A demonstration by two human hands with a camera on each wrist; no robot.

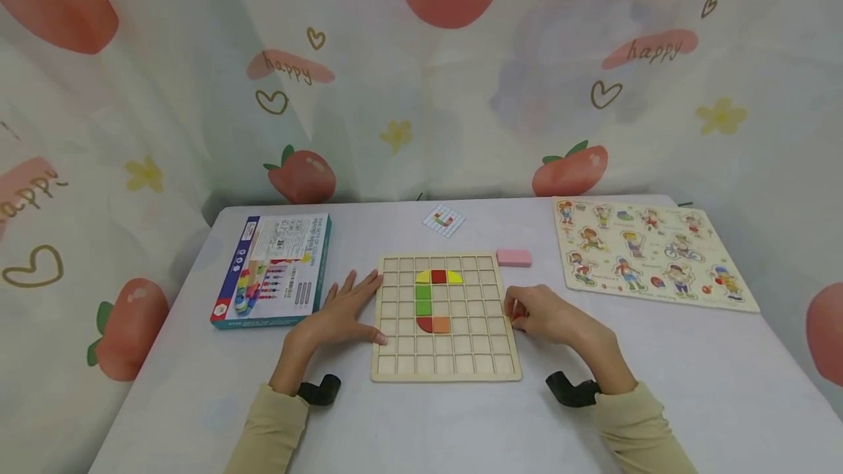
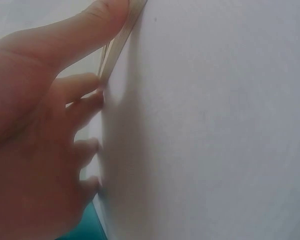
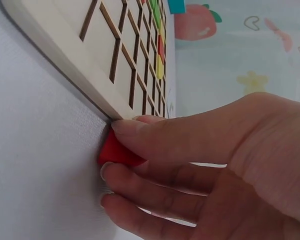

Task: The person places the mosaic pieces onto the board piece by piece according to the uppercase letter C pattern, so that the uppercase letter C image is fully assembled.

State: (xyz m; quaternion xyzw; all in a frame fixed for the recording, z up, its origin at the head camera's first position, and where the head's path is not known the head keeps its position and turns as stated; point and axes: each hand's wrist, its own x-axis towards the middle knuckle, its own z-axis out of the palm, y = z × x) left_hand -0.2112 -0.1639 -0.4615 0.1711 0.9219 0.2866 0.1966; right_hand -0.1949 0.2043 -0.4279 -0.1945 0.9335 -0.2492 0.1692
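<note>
The red block (image 3: 119, 152) is pinched between my right thumb and fingers, low on the table and touching the right edge of the wooden grid board (image 1: 445, 317). My right hand (image 1: 548, 315) curls round it, so from the head view only a sliver of red shows at my fingertips (image 1: 516, 311). In the right wrist view the thumb lies over the top of the block and the fingers close in beneath it.

The board lies flat in front of me, between my two hands. Some of its cells are filled: a yellow, red and yellow row at the top, two green squares below, then a red quarter-round piece and an orange square, together forming a C shape.

My left hand (image 1: 342, 313) rests flat on the table with its fingers straight, holding nothing, its fingertips and thumb touching the board's left edge.

Beyond the board lie a pink eraser-like block (image 1: 514, 257) and a small pattern card (image 1: 444, 220). A game box (image 1: 273, 269) lies to the left, and a picture puzzle board (image 1: 648, 253) well off to the right, all on the pale table (image 1: 691, 379).
</note>
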